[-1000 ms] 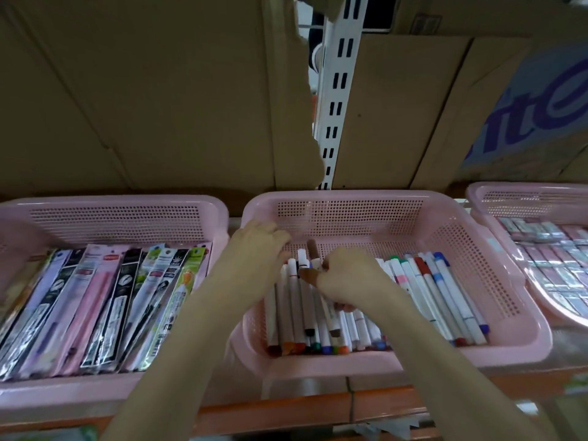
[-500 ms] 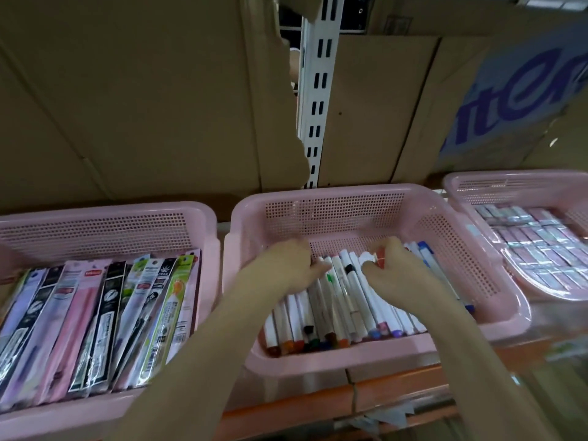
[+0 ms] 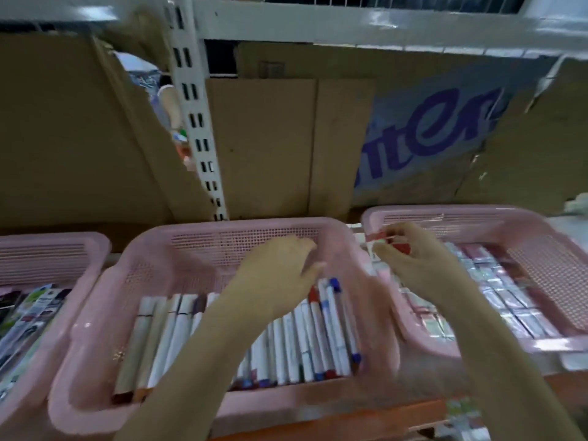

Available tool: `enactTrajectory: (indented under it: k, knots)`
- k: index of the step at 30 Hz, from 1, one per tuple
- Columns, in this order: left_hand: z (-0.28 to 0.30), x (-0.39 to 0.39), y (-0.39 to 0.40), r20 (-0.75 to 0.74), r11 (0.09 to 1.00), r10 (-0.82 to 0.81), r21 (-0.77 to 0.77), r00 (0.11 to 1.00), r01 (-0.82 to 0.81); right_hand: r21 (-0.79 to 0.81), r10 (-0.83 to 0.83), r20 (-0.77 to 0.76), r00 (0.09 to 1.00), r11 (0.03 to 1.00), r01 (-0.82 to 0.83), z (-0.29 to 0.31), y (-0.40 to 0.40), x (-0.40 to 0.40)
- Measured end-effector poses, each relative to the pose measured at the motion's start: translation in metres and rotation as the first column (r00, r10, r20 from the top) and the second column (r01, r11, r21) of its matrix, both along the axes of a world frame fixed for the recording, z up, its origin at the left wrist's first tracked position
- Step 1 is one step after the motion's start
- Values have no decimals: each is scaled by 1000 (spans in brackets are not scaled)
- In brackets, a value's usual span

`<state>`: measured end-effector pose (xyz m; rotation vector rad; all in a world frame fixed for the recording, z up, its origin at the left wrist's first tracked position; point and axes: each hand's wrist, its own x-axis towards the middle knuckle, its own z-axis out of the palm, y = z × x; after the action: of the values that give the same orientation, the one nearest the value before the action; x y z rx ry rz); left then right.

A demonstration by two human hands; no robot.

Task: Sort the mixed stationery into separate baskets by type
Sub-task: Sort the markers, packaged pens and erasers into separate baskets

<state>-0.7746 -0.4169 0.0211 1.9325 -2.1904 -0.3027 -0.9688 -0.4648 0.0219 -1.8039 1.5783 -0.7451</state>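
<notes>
Brown cardboard sheets (image 3: 79, 128) back shelf. Middle pink perforated plastic basket (image 3: 197, 249) holds white-barrelled markers (image 3: 305, 338) in row. Right pink basket (image 3: 541, 259) holds shiny wrapped packets (image 3: 509, 297). Left hand (image 3: 280, 265) above markers, fingers relaxed, holding nothing. Right hand (image 3: 416, 262) over right basket, pinching small red item (image 3: 399, 247), blurred.

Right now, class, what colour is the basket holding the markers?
Pink: the middle basket with its perforated walls, shown in the head view.

the right hand (image 3: 420, 265) has left the markers (image 3: 305, 338) for the right basket (image 3: 521, 218), pinching a small red item (image 3: 401, 248).
</notes>
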Motion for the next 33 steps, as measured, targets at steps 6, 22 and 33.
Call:
enactTrajectory:
  k: [6, 22, 33]
  knots:
    - [-6, -100, -25, -105, 997, -20, -72, 994, 13, 122, 114, -255, 960, 989, -85, -17, -55, -112]
    - [-50, -198, -77, 45, 963, -34, 268, 998, 21, 338, 540, -578, 612, 841, -423, -38, -87, -171]
    - [-43, -221, -111, 120, 952, -153, 285, 981, 113, 242, 476, -642, 601, 870, -430, -34, -108, -204]
